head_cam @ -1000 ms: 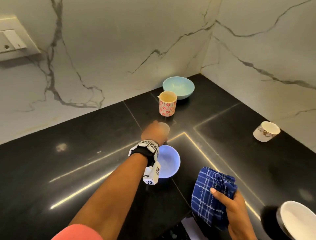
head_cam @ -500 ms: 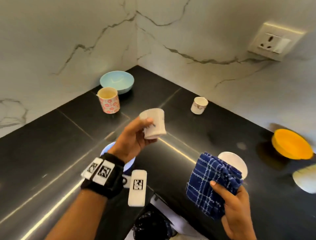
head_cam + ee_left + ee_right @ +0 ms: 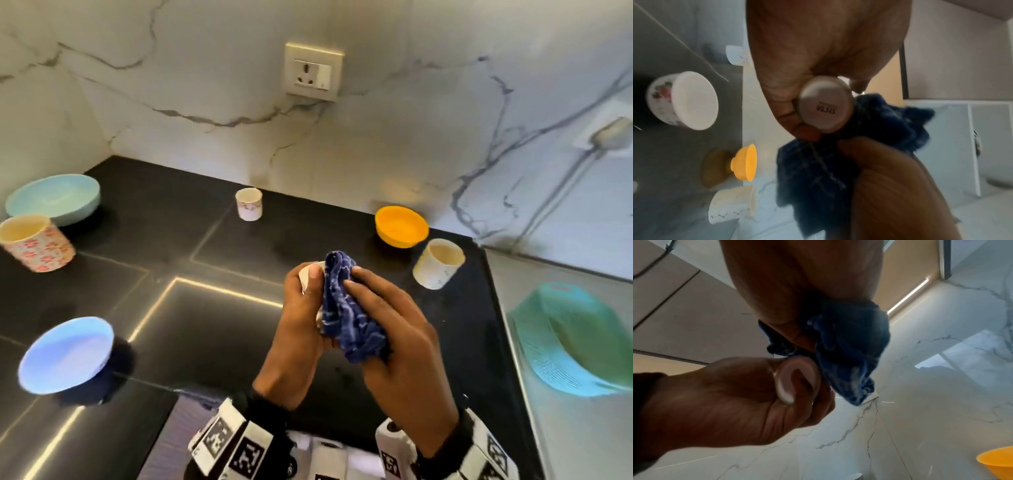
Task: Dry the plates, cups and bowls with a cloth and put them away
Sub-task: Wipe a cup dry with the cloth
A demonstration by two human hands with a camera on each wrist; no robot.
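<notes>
My left hand [image 3: 301, 308] grips a small white cup [image 3: 307, 278] above the black counter [image 3: 212, 329]; its base [image 3: 824, 104] faces the left wrist camera and one finger hooks into its mouth [image 3: 795, 382]. My right hand [image 3: 387, 329] holds a bunched blue checked cloth [image 3: 346, 315] pressed against the cup's side. The cloth [image 3: 818, 175] hides most of the cup in the head view. Both hands are close together at the middle of the counter.
On the counter stand a light blue bowl [image 3: 54, 198], a pink flowered cup [image 3: 36, 243], a small white cup [image 3: 249, 204], an orange bowl [image 3: 401, 226], a cream cup [image 3: 438, 263] and a pale blue bowl [image 3: 66, 354]. A green strainer basket [image 3: 575, 342] lies on the steel drainboard at right.
My left hand lifted the white cup off the counter and brought it in toward me. My right hand raised the cloth to meet it. The view has turned right.
</notes>
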